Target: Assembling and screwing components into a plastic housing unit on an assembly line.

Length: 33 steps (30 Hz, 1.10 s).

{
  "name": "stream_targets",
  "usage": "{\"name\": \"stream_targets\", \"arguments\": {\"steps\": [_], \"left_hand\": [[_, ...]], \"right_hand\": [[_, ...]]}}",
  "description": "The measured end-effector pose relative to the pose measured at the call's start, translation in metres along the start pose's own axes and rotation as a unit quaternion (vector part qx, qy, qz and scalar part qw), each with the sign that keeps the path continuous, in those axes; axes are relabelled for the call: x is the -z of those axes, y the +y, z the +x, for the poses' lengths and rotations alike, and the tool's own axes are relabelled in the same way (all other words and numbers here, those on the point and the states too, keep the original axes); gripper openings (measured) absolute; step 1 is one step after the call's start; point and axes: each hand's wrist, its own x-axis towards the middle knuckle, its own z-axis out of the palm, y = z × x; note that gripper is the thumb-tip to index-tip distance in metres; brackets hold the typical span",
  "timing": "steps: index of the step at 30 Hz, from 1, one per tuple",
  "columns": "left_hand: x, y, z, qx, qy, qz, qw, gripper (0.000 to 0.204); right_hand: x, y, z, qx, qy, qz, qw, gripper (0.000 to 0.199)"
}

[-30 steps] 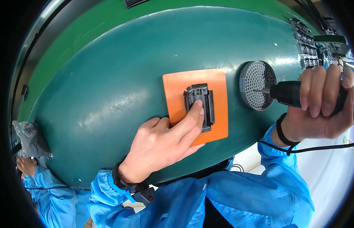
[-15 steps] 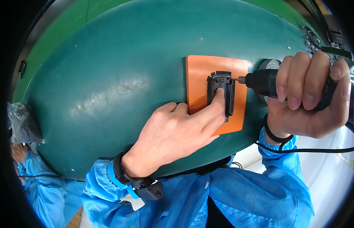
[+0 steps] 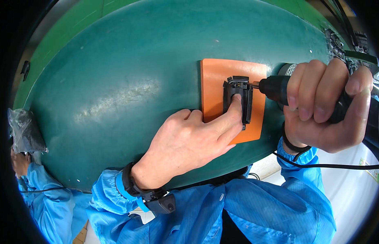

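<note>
A black plastic housing (image 3: 237, 91) with a cut-out frame lies on an orange pad (image 3: 213, 77). My left hand (image 3: 189, 140) holds the housing against the pad, its index fingertip pressed on the middle and the other fingers curled below. Some of the housing's near left side is hidden by those fingers. My right hand (image 3: 324, 101) is wrapped round a black electric screwdriver (image 3: 275, 88), held sideways. Its thin bit points left and meets the housing's upper right edge; the exact contact is too small to make out.
A green mat (image 3: 116, 61) covers the table. Behind my right hand is a round, pale-topped container (image 3: 286, 70), with dark parts (image 3: 336, 44) beyond. A clear bag of black pieces (image 3: 27, 132) sits at the left, near another person's hand (image 3: 20, 162). A black cable (image 3: 332, 166) crosses my right sleeve.
My right hand has shifted slightly left with the screwdriver, so its tip is closer to the housing and less of the bit shows. My left hand keeps its hold.
</note>
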Motion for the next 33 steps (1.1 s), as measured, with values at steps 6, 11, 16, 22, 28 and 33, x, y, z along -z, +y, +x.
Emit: {"name": "stream_targets", "arguments": {"steps": [6, 11, 16, 22, 28, 33], "left_hand": [[0.002, -0.001, -0.002, 0.004, 0.001, 0.0, 1.0, 0.055], [0.001, 0.0, 0.002, 0.0, 0.013, -0.007, 1.0, 0.054], [0.0, -0.001, 0.0, 0.003, 0.014, -0.008, 1.0, 0.053], [0.001, 0.002, 0.0, 0.004, 0.007, -0.015, 1.0, 0.056], [0.006, 0.001, -0.002, -0.002, -0.012, -0.003, 1.0, 0.059], [0.01, 0.001, 0.005, -0.019, -0.018, 0.007, 1.0, 0.061]], "right_hand": [[-0.003, 0.0, -0.002, 0.002, -0.022, -0.016, 1.0, 0.025], [-0.004, -0.003, -0.004, 0.004, -0.002, -0.006, 1.0, 0.024], [-0.009, 0.006, -0.004, 0.012, -0.003, -0.002, 1.0, 0.023], [-0.01, 0.009, 0.0, -0.004, -0.04, 0.016, 0.999, 0.021], [-0.009, 0.009, 0.0, -0.025, -0.036, 0.012, 0.999, 0.021], [0.013, -0.025, 0.002, 0.001, 0.0, 0.016, 1.0, 0.018]]}}
